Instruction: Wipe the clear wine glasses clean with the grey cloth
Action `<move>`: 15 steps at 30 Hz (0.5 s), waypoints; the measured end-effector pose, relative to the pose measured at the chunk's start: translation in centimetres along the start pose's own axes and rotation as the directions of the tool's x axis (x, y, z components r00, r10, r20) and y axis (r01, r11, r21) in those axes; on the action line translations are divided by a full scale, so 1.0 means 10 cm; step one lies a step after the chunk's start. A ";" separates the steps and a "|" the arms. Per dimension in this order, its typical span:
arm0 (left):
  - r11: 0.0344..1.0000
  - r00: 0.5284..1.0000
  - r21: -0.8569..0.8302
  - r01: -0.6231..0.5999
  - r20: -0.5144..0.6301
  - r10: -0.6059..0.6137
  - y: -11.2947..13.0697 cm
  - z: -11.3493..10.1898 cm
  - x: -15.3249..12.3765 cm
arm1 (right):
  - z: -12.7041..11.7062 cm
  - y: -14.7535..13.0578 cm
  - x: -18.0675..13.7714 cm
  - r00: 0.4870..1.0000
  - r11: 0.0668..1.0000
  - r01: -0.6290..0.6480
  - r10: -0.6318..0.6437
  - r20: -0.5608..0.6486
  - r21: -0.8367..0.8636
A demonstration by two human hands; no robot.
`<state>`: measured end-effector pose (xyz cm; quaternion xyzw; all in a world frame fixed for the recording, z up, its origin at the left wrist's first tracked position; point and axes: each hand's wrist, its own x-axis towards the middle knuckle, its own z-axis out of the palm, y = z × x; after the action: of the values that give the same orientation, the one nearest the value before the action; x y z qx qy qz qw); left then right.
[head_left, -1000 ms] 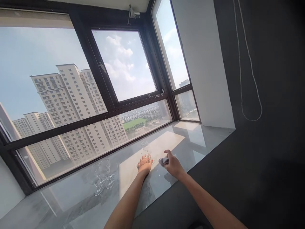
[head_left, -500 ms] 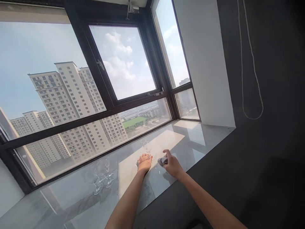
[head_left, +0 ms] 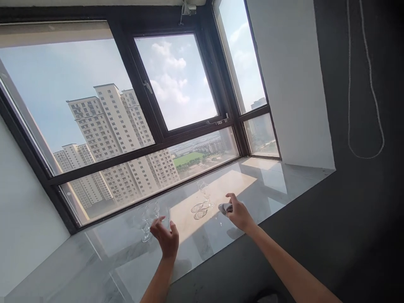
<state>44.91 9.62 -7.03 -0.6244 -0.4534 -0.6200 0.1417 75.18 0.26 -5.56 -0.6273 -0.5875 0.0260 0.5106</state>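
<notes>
My left hand (head_left: 166, 237) is raised over the sill, thumb and fingers apart and curved, with nothing visible between them. Just beyond its fingers stands a cluster of clear stemmed glasses (head_left: 146, 235), partly hidden by the hand. My right hand (head_left: 240, 216) is closed around a crumpled grey-white cloth (head_left: 225, 208) above the sill. Between the two hands, farther back in the sunlit patch, clear stemmed glassware (head_left: 204, 192) stands upright, casting rounded shadows; how many pieces there are is hard to make out.
The glossy marble windowsill (head_left: 265, 189) runs beneath a dark-framed window (head_left: 160, 145), with its front edge close to my forearms. A white wall (head_left: 293, 92) borders it at the right. A looped blind cord (head_left: 349, 105) hangs against the dark wall.
My left hand has moved left, from beside the sunlit glassware to the cluster of glasses. My right hand keeps the cloth in about the same place. The camera view has turned somewhat left.
</notes>
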 end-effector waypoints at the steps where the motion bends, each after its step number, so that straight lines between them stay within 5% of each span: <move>1: 0.996 0.995 0.060 0.064 -0.082 -0.059 -0.14 -0.13 0.04 | 0.00 -0.01 -0.01 1.000 1.000 0.003 -0.003 0.006 -0.001; 4: 0.946 0.943 0.109 0.306 -0.173 -0.285 -0.54 -0.39 0.16 | 0.03 -0.05 -0.03 1.000 1.000 0.025 -0.025 0.016 -0.001; 8: 0.810 0.810 0.016 0.586 -0.050 -0.585 -0.88 -0.39 0.30 | 0.10 -0.06 -0.05 0.998 0.999 0.051 -0.051 0.024 0.005; 15: 0.729 0.728 0.057 0.683 0.037 -0.685 -1.11 -0.21 0.34 | 0.13 0.01 -0.07 0.996 0.999 0.035 -0.036 0.077 0.011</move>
<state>34.76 15.49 -7.79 -0.4278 -0.6672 -0.6021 -0.0967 74.19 0.52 -6.63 -0.6127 -0.6177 0.0437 0.4910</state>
